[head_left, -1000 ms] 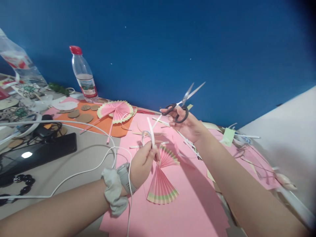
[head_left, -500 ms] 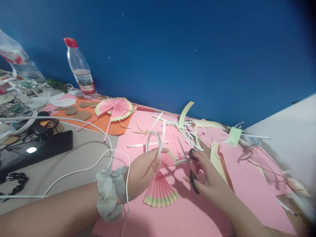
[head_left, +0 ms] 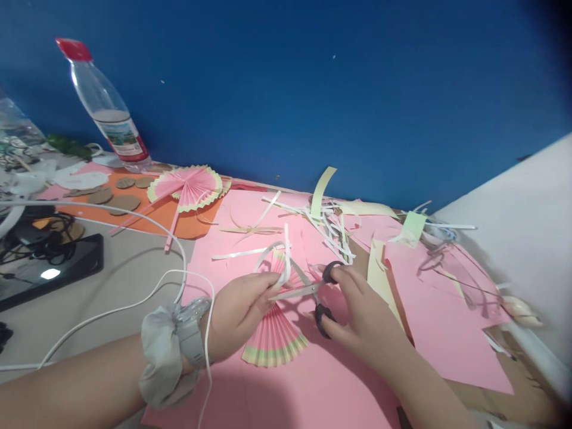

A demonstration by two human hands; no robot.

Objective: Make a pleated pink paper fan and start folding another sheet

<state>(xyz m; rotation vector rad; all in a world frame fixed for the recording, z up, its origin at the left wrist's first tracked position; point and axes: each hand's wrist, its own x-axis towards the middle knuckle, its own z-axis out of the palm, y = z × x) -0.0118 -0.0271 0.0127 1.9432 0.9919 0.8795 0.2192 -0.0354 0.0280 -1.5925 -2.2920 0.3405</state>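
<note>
My left hand (head_left: 243,313) pinches a looped white paper strip (head_left: 286,250) between thumb and fingers. In my right hand (head_left: 357,304) are scissors (head_left: 308,290) with black handles, their blades spread and pointing left at the strip by my left fingertips. Whether the blades touch the strip, I cannot tell. A pleated pink paper fan (head_left: 274,339) with a green and yellow edge lies below the hands, its middle partly hidden by my left hand and the scissors. Pink paper (head_left: 250,393) is spread beneath it.
A finished-looking pink fan (head_left: 192,187) rests on orange paper (head_left: 152,220) at the back left. Behind it leans a red-capped bottle (head_left: 111,125). A black phone (head_left: 53,271) and a white cable (head_left: 129,302) are left. Paper scraps (head_left: 330,229) lie near the blue wall.
The scissors have swung from upright to pointing left and come up to the strip, blades spread wider. The camera view has shifted, so the surroundings sit further left.
</note>
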